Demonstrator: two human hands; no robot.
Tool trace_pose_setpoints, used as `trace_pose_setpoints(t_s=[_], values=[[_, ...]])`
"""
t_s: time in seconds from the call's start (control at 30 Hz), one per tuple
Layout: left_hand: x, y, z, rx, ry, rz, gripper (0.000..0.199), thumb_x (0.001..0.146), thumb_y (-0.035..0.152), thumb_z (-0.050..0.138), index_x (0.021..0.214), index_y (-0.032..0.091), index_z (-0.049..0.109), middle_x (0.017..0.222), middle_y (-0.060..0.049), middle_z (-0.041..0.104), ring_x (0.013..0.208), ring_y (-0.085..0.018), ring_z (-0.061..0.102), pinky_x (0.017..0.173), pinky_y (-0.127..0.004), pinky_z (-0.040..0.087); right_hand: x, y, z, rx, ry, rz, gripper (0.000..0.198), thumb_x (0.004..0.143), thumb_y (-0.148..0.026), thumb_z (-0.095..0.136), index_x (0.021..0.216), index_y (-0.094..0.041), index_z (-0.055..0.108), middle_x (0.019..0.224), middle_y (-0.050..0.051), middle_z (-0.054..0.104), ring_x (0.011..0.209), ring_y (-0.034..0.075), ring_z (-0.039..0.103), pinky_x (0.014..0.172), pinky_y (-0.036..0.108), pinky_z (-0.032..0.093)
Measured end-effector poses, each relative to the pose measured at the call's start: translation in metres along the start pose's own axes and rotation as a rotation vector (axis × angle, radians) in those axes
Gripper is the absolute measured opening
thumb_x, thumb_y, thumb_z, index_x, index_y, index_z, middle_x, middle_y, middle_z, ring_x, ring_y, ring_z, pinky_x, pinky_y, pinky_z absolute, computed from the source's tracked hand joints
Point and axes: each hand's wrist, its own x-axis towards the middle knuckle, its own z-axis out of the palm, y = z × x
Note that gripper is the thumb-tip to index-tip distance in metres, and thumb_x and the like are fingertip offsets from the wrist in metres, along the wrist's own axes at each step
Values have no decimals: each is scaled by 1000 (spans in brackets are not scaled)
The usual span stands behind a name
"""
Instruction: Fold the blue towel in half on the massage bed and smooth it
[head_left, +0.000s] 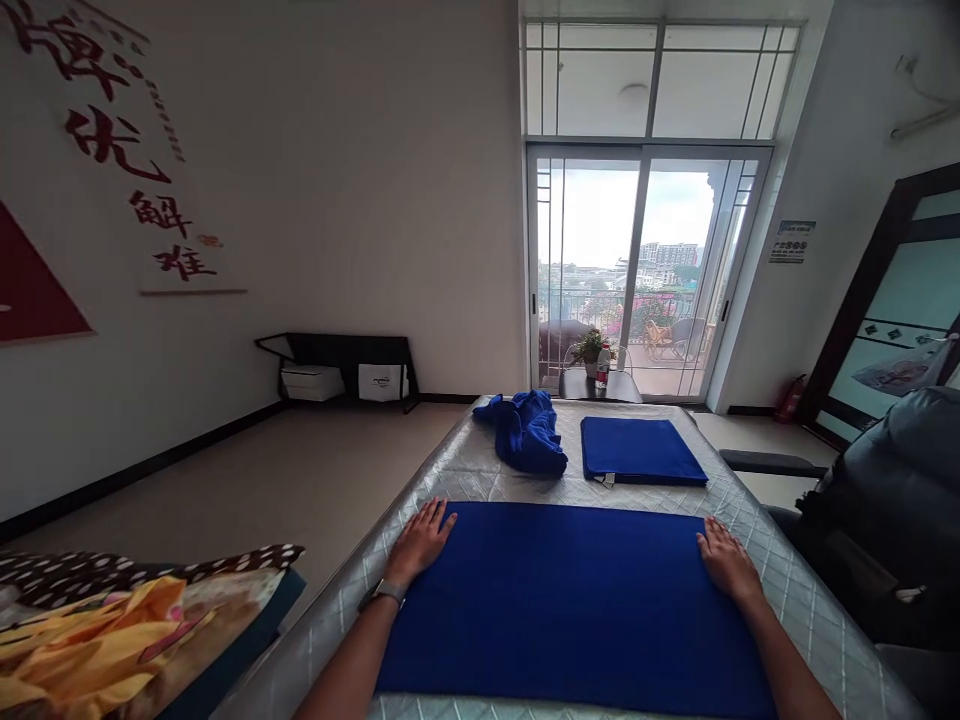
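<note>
Your left hand (424, 541) lay flat, fingers spread, on the left edge of the blue cloth (570, 600); your right hand (726, 562) pressed flat on the right edge, palm down, holding nothing. The cloth was spread smooth across the near part of the quilted grey table (465, 465), approx. centred btwn both arms. Further back sat a folded blue cloth (639, 450), squared off, w/ a crumpled blue cloth (526, 432) just beside it on the left. A stack of patterned fabric (135, 620) lay off the table at lower left.

Looked like you were mid-fold: cloth flattened, no fresh crease started. Next move prob. needed a pinch on both side edges or corners, then an even lift so the edges met square, w/o dragging wrinkles in.
</note>
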Motion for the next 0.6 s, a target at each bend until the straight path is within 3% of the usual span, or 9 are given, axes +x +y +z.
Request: trace_pose_setpoints(t_s=[0.2, 0.4, 0.5, 0.6], values=[[0, 9, -2, -12, -41, -24, 64, 103, 46, 23, 153, 9, 37, 161, -15, 33, 150, -25, 27, 121, -45, 25, 2, -1, 11, -29, -18, 6, 67, 98, -40, 16, 157, -9, 27, 165, 9, 24, 152, 20, 19, 123, 42, 17], [0, 18, -18, -21, -25, -40, 66, 103, 49, 23, 152, 8, 39, 159, -17, 37, 149, -28, 30, 121, -49, 25, -8, -9, -7, -107, 48, 0, 62, 98, -31, 18, 154, -10, 34, 162, 10, 31, 152, 24, 20, 123, 49, 12], [-7, 55, -28, -44, 45, 19, 65, 103, 48, 24, 150, 8, 41, 157, -17, 41, 148, -29, 32, 122, -50, 24, -27, -44, -22, -80, 116, -53, 61, 98, -27, 18, 153, -7, 36, 160, 13, 34, 152, 24, 19, 123, 48, 13], [-24, 123, -32, -113, 102, 220, 61, 104, 49, 26, 150, 13, 43, 155, -14, 46, 147, -28, 35, 122, -49, 26, -56, -109, -31, 7, 56, -219, 61, 100, -30, 17, 155, -9, 33, 161, 11, 34, 152, 20, 20, 123, 42, 14]])
